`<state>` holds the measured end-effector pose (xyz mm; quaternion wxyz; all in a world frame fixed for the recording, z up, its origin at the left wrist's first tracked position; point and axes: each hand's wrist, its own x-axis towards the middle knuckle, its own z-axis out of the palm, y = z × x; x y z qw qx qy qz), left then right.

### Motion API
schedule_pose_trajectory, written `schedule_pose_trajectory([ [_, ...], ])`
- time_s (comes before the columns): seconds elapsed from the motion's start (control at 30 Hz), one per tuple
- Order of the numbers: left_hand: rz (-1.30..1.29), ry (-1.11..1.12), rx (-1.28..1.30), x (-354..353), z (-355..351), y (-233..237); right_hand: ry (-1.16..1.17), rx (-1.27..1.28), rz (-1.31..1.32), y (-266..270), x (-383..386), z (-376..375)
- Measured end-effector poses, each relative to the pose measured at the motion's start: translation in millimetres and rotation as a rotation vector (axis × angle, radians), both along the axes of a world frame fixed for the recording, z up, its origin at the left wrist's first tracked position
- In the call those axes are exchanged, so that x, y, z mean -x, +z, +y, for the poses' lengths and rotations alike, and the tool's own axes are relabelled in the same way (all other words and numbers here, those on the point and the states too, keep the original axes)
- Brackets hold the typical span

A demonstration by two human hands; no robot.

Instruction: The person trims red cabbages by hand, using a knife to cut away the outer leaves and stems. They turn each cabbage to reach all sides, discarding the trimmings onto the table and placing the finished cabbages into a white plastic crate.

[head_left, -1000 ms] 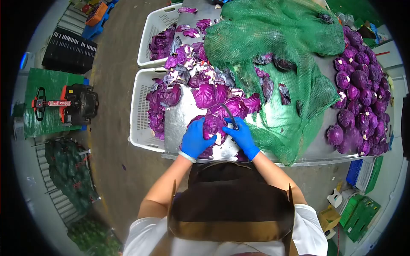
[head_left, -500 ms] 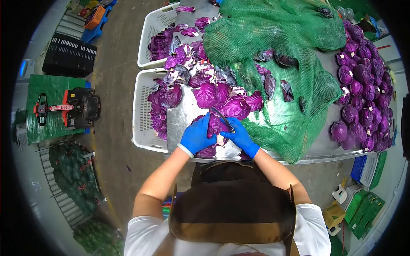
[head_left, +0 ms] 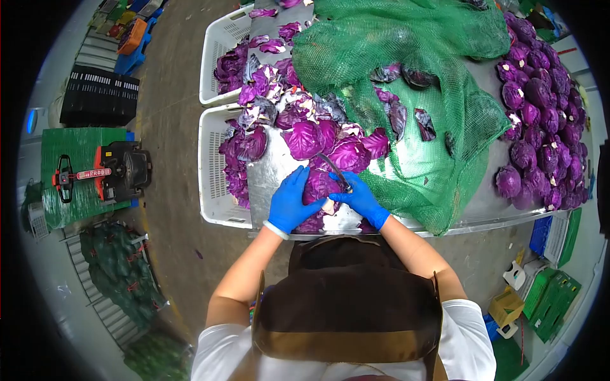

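My left hand (head_left: 290,202), in a blue glove, is closed around the left side of a red cabbage (head_left: 319,185) near the table's front edge. In my blue-gloved right hand (head_left: 363,199) is a knife (head_left: 335,169), its thin blade slanting up and left above the cabbage. The right thumb touches the pale stem end. Just beyond my hands lie loose purple cabbage leaves (head_left: 350,154) on the metal table (head_left: 267,166). The fingers of my right hand partly hide the knife's handle.
Two white crates (head_left: 210,168) with cabbage leaves stand along the table's left side. Green netting (head_left: 438,184) covers the middle right, with loose leaves on it. Red cabbages (head_left: 539,120) are heaped at the far right. A pallet jack (head_left: 105,171) stands on the floor at left.
The view has shifted slightly. Both hands stay at the cabbage, with the knife still in my right hand; its blade has moved a little to the right.
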<state>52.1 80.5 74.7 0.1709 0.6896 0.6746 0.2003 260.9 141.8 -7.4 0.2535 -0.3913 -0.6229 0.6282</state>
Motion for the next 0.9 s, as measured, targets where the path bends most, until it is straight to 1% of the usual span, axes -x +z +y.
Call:
schedule_pose_trajectory([
  [0.03,0.027,0.018,0.026,-6.2,-1.7,9.9,-0.003,0.031,0.016,-4.2,0.2,-2.0],
  [0.07,0.023,0.001,0.129,-2.1,-3.9,1.5,-0.003,0.063,0.032,-11.2,1.2,-2.3],
  [0.1,-0.023,-0.022,0.181,2.3,-2.2,0.0,-0.007,0.086,0.050,-9.4,3.0,1.3],
  [0.13,-0.065,-0.051,0.225,8.8,4.2,-0.5,0.054,0.104,-0.009,-2.1,-0.5,4.8],
  [0.2,-0.160,-0.124,0.293,24.2,10.1,-0.7,0.049,0.097,0.039,-2.1,-1.7,5.2],
  [0.23,-0.064,-0.154,0.297,23.6,8.8,-0.1,0.052,0.095,0.062,-1.3,-2.1,4.0],
  [0.3,0.131,-0.212,0.301,20.0,10.0,3.6,0.064,0.067,0.008,2.8,-2.9,4.7],
  [0.33,0.142,-0.204,0.268,17.4,9.0,3.5,0.065,0.053,-0.019,4.9,-4.0,4.7],
  [0.4,0.172,-0.192,0.196,15.1,8.7,0.0,0.060,0.044,-0.027,-11.6,-3.1,3.3],
  [0.43,0.125,-0.180,0.103,20.3,7.2,-14.6,0.057,0.042,-0.031,-13.6,-2.1,2.3],
  [0.47,0.077,-0.168,0.010,29.3,4.1,-38.8,0.037,0.082,-0.025,-15.7,-1.7,1.9],
  [0.5,0.027,-0.156,-0.078,30.7,4.1,-42.4,0.018,0.126,-0.021,-13.3,-0.3,-0.2],
  [0.6,-0.104,0.003,0.032,30.0,6.6,-48.6,-0.030,0.181,0.003,-6.7,1.4,-3.6],
  [0.63,-0.173,0.166,0.057,38.5,9.8,-65.4,-0.042,0.188,0.013,-5.1,1.7,-6.2],
  [0.67,-0.241,0.328,0.080,56.4,15.8,-97.2,-0.013,0.180,0.016,-4.2,1.8,-10.5],
  [0.7,-0.309,0.491,0.103,72.2,20.4,-118.0,0.015,0.171,0.019,-3.3,0.9,-17.7],
  [0.77,-0.236,0.651,0.091,89.1,26.9,-127.4,0.067,0.148,0.018,-1.1,-6.6,-33.3],
  [0.8,-0.297,0.694,0.089,94.1,25.0,-134.2,0.107,0.085,-0.047,1.1,-11.2,-41.8],
  [0.83,-0.376,0.674,-0.006,84.7,19.7,-113.4,0.148,0.024,-0.110,8.6,-12.8,-45.7],
  [0.87,-0.345,0.697,-0.122,70.5,8.4,-95.2,0.134,0.006,-0.083,16.1,-15.6,-46.9],
  [0.9,-0.311,0.722,-0.236,54.5,-6.7,-80.6,0.151,0.071,-0.075,18.2,-15.8,-43.5],
])
